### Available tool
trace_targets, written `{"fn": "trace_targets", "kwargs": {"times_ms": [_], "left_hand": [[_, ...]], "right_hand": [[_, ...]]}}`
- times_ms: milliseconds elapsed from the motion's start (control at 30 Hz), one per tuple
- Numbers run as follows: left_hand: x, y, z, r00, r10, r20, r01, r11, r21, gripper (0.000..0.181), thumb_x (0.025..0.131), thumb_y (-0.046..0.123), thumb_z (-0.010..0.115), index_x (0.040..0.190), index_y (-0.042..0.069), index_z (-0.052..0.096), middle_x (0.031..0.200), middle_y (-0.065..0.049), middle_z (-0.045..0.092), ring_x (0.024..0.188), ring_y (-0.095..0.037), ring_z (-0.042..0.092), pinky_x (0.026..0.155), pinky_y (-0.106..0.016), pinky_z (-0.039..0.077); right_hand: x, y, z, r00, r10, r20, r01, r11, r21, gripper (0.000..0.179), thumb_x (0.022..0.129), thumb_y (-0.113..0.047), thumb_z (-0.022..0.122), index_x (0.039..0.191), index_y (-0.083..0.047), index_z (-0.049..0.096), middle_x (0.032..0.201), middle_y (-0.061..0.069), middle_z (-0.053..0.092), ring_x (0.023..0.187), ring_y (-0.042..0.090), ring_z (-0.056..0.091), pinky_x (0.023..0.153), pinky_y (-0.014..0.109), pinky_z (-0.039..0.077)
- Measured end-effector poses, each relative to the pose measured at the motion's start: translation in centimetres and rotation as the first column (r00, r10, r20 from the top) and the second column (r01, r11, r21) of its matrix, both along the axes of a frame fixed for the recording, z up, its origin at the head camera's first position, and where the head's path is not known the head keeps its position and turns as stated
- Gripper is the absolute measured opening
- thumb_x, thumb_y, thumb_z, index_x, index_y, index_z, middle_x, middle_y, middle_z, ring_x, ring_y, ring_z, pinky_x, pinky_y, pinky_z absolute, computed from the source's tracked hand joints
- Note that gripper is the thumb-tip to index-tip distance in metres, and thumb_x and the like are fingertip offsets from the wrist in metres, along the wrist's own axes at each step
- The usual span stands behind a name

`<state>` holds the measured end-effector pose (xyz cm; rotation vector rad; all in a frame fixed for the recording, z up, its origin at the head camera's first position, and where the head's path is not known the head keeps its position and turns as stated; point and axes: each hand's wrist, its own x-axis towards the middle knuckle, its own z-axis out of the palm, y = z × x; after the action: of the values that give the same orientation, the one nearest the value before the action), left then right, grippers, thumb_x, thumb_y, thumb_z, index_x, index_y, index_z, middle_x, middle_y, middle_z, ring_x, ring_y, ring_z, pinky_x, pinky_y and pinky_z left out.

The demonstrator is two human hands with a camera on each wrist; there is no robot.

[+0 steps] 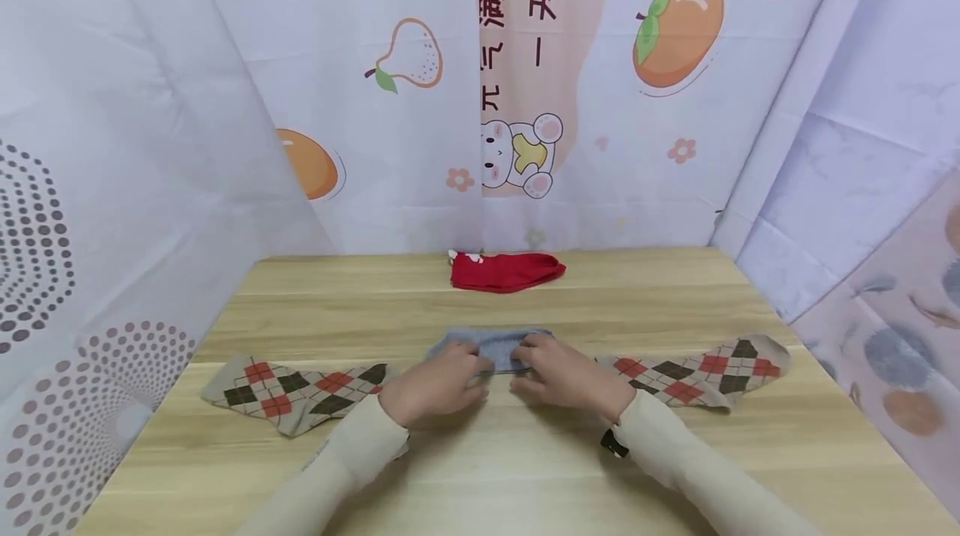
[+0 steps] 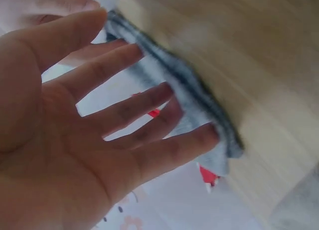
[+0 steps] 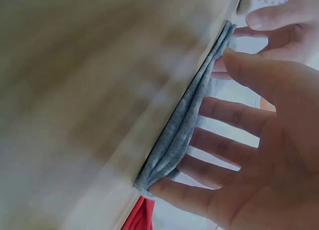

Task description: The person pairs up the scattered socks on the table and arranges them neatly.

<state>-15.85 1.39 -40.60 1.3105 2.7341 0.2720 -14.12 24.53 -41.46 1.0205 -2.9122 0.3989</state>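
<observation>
A folded blue-grey sock (image 1: 497, 346) lies flat in the middle of the table, and its layered edge shows in both wrist views. My left hand (image 1: 444, 378) rests on its left part, the spread fingertips touching the cloth (image 2: 192, 93). On the right part, my right hand (image 1: 558, 373) does the same, its fingers (image 3: 219, 148) nearly straight and apart along the sock (image 3: 182, 133). Neither thumb is hooked round the fabric. Beside my left wrist lies one argyle sock (image 1: 288, 393), beige with red and black diamonds; its match (image 1: 705, 373) lies beyond my right wrist.
At the far edge of the wooden table (image 1: 360, 286) lies a red sock (image 1: 506, 272) with a white patch at one end. Printed white curtains (image 1: 360, 127) hang close behind the table and along both sides.
</observation>
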Motion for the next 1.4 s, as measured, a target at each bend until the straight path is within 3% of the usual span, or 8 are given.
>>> {"fn": "trace_targets", "kwargs": {"times_ms": [300, 433, 667, 867, 1000, 1200, 1300, 1400], "left_hand": [[-1.9, 1.0, -0.9, 0.993, 0.011, -0.117, -0.006, 0.999, 0.04, 0.028, 0.096, 0.032, 0.065, 0.113, 0.009, 0.068, 0.111, -0.01, 0.068, 0.111, -0.032, 0.058, 0.1, -0.045, 0.044], [-2.9, 1.0, -1.3, 0.996, 0.035, -0.086, -0.03, 0.998, 0.05, 0.03, 0.097, 0.033, 0.064, 0.116, 0.01, 0.067, 0.119, -0.012, 0.066, 0.117, -0.034, 0.056, 0.1, -0.047, 0.045], [-5.2, 1.7, -1.1, 0.999, 0.051, -0.016, -0.049, 0.995, 0.083, 0.035, 0.095, 0.027, 0.066, 0.122, 0.005, 0.067, 0.12, -0.013, 0.067, 0.116, -0.032, 0.058, 0.101, -0.045, 0.045], [-6.9, 2.0, -0.6, 0.998, 0.052, 0.037, -0.054, 0.997, 0.053, 0.039, 0.093, 0.027, 0.068, 0.126, 0.006, 0.066, 0.123, -0.01, 0.066, 0.117, -0.03, 0.057, 0.103, -0.042, 0.043], [-7.0, 2.4, -0.3, 0.996, 0.075, 0.055, -0.077, 0.997, 0.032, 0.041, 0.093, 0.029, 0.068, 0.128, 0.008, 0.064, 0.128, -0.01, 0.063, 0.122, -0.029, 0.055, 0.105, -0.042, 0.041], [-5.7, 3.0, -0.2, 0.983, 0.166, 0.084, -0.162, 0.986, -0.045, 0.055, 0.095, 0.038, 0.066, 0.142, 0.01, 0.053, 0.148, -0.014, 0.046, 0.139, -0.031, 0.041, 0.112, -0.045, 0.036], [-5.3, 3.0, -0.4, 0.98, 0.194, 0.053, -0.192, 0.98, -0.046, 0.061, 0.098, 0.043, 0.061, 0.149, 0.013, 0.045, 0.157, -0.015, 0.034, 0.145, -0.036, 0.03, 0.113, -0.051, 0.032], [-5.1, 3.0, -0.4, 0.981, 0.194, 0.016, -0.194, 0.981, 0.029, 0.06, 0.101, 0.041, 0.057, 0.152, 0.014, 0.04, 0.159, -0.017, 0.029, 0.145, -0.043, 0.025, 0.113, -0.055, 0.031]], "right_hand": [[-2.4, 0.6, 0.4, 0.999, -0.011, 0.044, 0.008, 0.997, 0.076, 0.032, 0.097, -0.027, 0.065, 0.121, -0.005, 0.065, 0.118, 0.011, 0.061, 0.109, 0.026, 0.059, 0.092, 0.042, 0.05], [-3.9, 0.9, 0.7, 0.996, -0.001, 0.088, -0.005, 0.998, 0.069, 0.029, 0.099, -0.023, 0.064, 0.121, -0.004, 0.065, 0.118, 0.013, 0.062, 0.108, 0.027, 0.059, 0.091, 0.042, 0.05], [-6.9, 0.9, 0.6, 0.998, 0.03, 0.063, -0.033, 0.998, 0.059, 0.018, 0.097, -0.02, 0.066, 0.108, -0.006, 0.067, 0.1, 0.007, 0.063, 0.091, 0.019, 0.057, 0.082, 0.039, 0.048], [-8.2, 1.3, 1.0, 0.993, -0.004, 0.116, 0.006, 1.0, -0.015, 0.016, 0.096, -0.018, 0.067, 0.106, -0.005, 0.069, 0.097, 0.004, 0.065, 0.089, 0.022, 0.059, 0.08, 0.038, 0.048], [-8.2, 1.6, 1.3, 0.991, -0.019, 0.133, 0.026, 0.998, -0.051, 0.017, 0.096, -0.016, 0.067, 0.106, -0.003, 0.07, 0.096, 0.003, 0.067, 0.089, 0.023, 0.061, 0.081, 0.04, 0.049], [-7.6, 1.9, 1.4, 0.992, -0.036, 0.123, 0.04, 0.999, -0.024, 0.028, 0.096, -0.019, 0.067, 0.117, 0.001, 0.067, 0.114, 0.01, 0.069, 0.11, 0.028, 0.062, 0.096, 0.046, 0.047], [-7.5, 1.7, 1.7, 0.99, -0.042, 0.138, 0.057, 0.993, -0.107, 0.035, 0.098, -0.018, 0.063, 0.126, 0.002, 0.061, 0.125, 0.015, 0.064, 0.12, 0.032, 0.058, 0.102, 0.049, 0.044], [-6.9, 1.3, 3.0, 0.986, -0.081, 0.146, 0.113, 0.967, -0.229, 0.04, 0.099, -0.017, 0.062, 0.134, 0.001, 0.056, 0.134, 0.015, 0.059, 0.127, 0.033, 0.053, 0.105, 0.052, 0.042]]}}
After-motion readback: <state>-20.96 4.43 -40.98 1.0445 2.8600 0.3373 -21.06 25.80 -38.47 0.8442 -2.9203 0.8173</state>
